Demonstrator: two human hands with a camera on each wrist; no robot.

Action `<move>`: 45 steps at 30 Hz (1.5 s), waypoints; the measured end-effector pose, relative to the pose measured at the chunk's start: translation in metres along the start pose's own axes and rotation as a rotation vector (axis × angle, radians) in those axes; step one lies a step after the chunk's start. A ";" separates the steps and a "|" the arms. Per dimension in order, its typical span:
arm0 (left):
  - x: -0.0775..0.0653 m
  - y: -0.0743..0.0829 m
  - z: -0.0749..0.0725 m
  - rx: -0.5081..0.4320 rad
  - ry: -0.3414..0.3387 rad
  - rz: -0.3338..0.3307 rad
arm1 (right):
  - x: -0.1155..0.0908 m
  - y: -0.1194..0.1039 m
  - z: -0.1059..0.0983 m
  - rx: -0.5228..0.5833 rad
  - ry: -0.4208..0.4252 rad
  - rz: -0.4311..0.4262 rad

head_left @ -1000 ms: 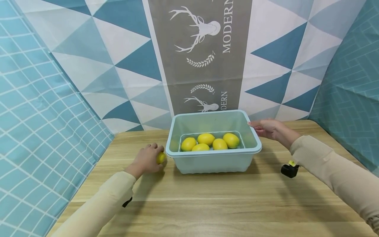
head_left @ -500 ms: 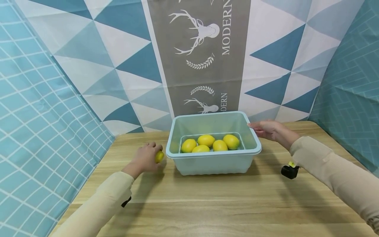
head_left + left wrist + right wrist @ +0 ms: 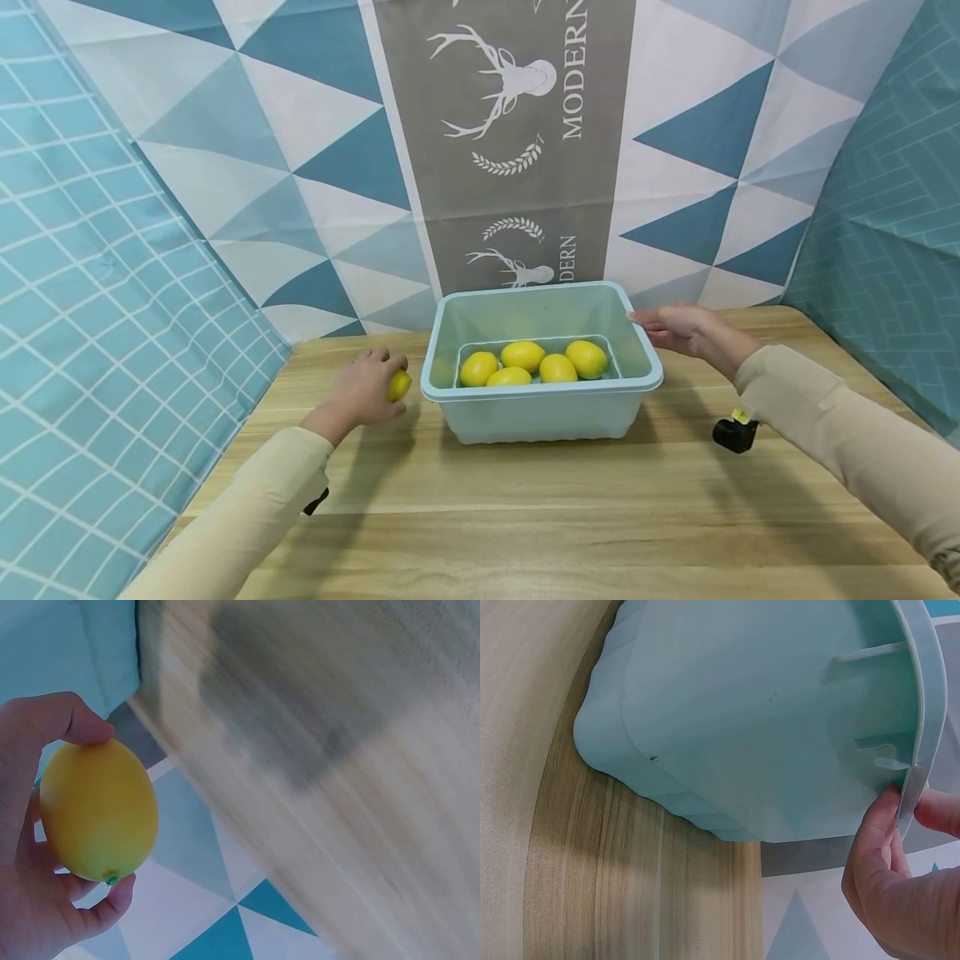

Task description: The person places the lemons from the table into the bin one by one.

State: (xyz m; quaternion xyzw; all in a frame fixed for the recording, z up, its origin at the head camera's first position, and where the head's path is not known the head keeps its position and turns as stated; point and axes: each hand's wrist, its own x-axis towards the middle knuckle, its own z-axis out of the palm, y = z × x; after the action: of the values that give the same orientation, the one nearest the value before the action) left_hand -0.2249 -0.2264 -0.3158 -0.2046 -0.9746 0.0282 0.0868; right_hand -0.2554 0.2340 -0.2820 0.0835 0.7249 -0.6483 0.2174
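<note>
In the head view a pale blue-green plastic bin stands on the wooden table. Several yellow lemons lie on its floor. To the left of the bin, my left hand grips one lemon, thumb on one side and fingers curled round the other; its green-tinged stem end shows in the left wrist view. My right hand is at the bin's right side. In the right wrist view its thumb and fingers pinch the bin's rim.
The wooden table reaches back to a patterned cloth wall right behind the bin. Blue tiled cloth hangs on the left, teal cloth on the right. A black device is at the right wrist.
My left hand, with the lemon, has drawn slightly left and up, away from the bin. The right hand keeps its place on the rim, and the bin stays put.
</note>
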 end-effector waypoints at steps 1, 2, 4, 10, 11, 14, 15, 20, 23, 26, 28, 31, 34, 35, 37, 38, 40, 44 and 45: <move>0.000 0.000 -0.002 0.004 0.001 0.003 | 0.000 0.000 0.000 -0.001 0.001 0.001; 0.001 0.000 -0.003 0.010 0.001 0.004 | -0.001 0.000 0.000 -0.003 0.002 0.002; 0.001 0.001 -0.006 0.016 -0.001 0.007 | -0.001 -0.001 0.000 -0.009 0.005 0.005; 0.000 0.001 -0.011 0.014 -0.001 -0.004 | -0.002 -0.002 0.001 -0.005 0.001 0.001; 0.000 0.001 -0.012 0.011 0.002 -0.006 | -0.002 -0.002 0.001 -0.005 0.001 0.001; 0.001 0.001 -0.016 -0.002 0.016 -0.006 | -0.003 -0.003 0.001 -0.012 0.002 -0.002; 0.002 0.001 -0.017 -0.007 0.020 -0.006 | -0.003 -0.003 0.002 -0.014 0.002 -0.002; 0.005 0.000 -0.024 -0.013 0.050 -0.001 | -0.004 -0.005 0.001 -0.017 0.008 -0.001; 0.006 0.000 -0.027 -0.009 0.058 0.003 | -0.004 -0.006 0.001 -0.015 0.013 0.000; 0.007 0.000 -0.030 -0.005 0.057 0.007 | -0.004 -0.007 0.001 -0.015 0.014 0.000; 0.007 0.000 -0.031 -0.008 0.054 0.010 | -0.004 -0.007 0.001 -0.014 0.013 0.000; 0.009 0.000 -0.035 -0.020 0.046 0.014 | -0.003 -0.007 0.000 -0.015 0.010 0.000; 0.012 0.001 -0.040 -0.018 0.051 0.029 | -0.004 -0.006 -0.001 -0.016 0.011 0.003; 0.013 0.001 -0.041 -0.014 0.056 0.037 | -0.004 -0.006 -0.001 -0.017 0.013 0.006; 0.014 0.001 -0.045 -0.005 0.064 0.047 | -0.004 -0.006 -0.001 -0.015 0.016 0.009; 0.015 0.001 -0.046 -0.002 0.068 0.050 | -0.004 -0.005 -0.001 -0.013 0.018 0.012; 0.016 0.001 -0.049 0.003 0.066 0.049 | -0.003 -0.005 0.000 -0.016 0.019 0.014; 0.015 0.003 -0.050 -0.006 0.046 0.040 | -0.002 -0.002 0.001 -0.023 0.024 0.024; 0.015 0.003 -0.050 -0.011 0.039 0.037 | -0.002 -0.001 0.001 -0.024 0.026 0.028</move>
State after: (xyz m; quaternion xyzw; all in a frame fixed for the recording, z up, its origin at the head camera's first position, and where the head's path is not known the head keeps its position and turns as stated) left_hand -0.2279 -0.2163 -0.2644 -0.2237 -0.9689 0.0206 0.1041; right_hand -0.2540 0.2326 -0.2807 0.0996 0.7339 -0.6355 0.2182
